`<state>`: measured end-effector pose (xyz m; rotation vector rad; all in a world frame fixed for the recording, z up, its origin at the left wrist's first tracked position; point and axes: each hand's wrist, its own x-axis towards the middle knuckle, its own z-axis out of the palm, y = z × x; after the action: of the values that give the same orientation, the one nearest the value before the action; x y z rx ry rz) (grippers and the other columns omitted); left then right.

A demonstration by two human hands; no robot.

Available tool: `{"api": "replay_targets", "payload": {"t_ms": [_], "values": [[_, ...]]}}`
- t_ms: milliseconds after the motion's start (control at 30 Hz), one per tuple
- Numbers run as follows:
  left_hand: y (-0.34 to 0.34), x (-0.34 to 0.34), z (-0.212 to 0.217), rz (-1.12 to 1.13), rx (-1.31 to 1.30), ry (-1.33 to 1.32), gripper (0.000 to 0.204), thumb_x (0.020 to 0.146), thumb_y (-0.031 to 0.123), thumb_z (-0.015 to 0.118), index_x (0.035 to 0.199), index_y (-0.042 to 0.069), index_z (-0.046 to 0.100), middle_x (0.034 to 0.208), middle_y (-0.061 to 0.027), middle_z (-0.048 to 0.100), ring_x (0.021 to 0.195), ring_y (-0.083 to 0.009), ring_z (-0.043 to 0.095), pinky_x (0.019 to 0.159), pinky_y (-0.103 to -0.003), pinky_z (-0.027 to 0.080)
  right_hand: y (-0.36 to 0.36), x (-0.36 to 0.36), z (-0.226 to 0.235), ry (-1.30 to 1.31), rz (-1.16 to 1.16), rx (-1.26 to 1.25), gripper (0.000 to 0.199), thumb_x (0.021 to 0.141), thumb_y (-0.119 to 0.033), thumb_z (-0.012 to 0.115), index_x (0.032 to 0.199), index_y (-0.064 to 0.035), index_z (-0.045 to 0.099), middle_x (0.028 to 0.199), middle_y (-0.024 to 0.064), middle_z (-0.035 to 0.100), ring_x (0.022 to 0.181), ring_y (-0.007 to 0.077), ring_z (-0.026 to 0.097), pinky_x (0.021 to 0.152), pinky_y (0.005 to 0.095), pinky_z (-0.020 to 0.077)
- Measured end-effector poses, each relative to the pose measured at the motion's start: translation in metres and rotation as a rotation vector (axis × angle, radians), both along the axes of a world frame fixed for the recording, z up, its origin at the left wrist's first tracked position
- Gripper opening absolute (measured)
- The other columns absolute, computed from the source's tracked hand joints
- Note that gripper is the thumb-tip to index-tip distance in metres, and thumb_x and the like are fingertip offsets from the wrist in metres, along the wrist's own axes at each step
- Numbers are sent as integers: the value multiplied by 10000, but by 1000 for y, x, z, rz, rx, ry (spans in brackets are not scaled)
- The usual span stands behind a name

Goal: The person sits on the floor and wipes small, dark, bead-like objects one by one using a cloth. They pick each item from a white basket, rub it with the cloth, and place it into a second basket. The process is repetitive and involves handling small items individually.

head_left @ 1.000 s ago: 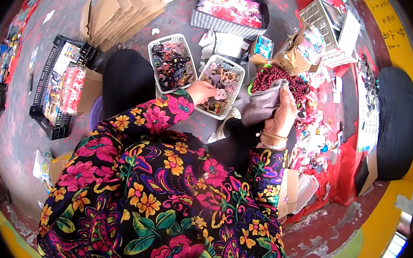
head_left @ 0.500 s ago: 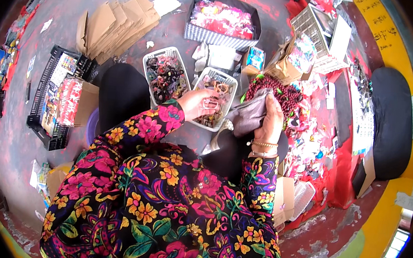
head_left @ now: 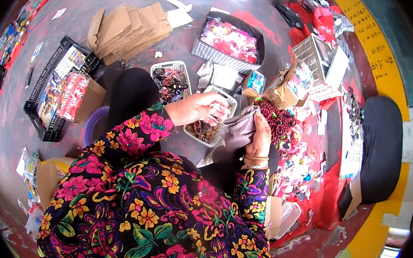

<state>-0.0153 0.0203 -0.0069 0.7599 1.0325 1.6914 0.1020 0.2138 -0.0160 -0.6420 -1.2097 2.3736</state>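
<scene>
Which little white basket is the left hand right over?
The left hand is over the small white plastic basket of brownish bits, closest to the person. The other small white plastic basket, with dark pieces, sits farther left, untouched.

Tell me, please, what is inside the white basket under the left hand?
The white basket holds small dark, mixed-colour pieces, too small to identify. The left hand, raised over it, covers the far part, and the grey cloth hides its right corner.
</scene>
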Motion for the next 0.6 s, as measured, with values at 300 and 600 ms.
{"api": "replay_targets", "payload": {"t_ms": [300, 600], "values": [[-23, 1, 43, 289, -64, 892, 374, 836, -65, 438, 1186, 43, 513, 990, -87, 602, 802, -159, 599, 749, -263, 475, -18, -11, 18, 188, 334, -286, 267, 887, -191, 493, 1067, 6, 514, 1011, 106, 593, 903, 198, 583, 814, 323, 469], [-3, 11, 25, 429, -395, 1115, 746, 777, 57, 489, 1379, 66, 48, 666, -215, 567, 600, -379, 564, 549, -458, 434, -50, -17, 12, 46, 413, 15, 232, 863, -84, 537, 1078, -1, 567, 936, 29, 614, 814, 107, 571, 733, 235, 460]]}}
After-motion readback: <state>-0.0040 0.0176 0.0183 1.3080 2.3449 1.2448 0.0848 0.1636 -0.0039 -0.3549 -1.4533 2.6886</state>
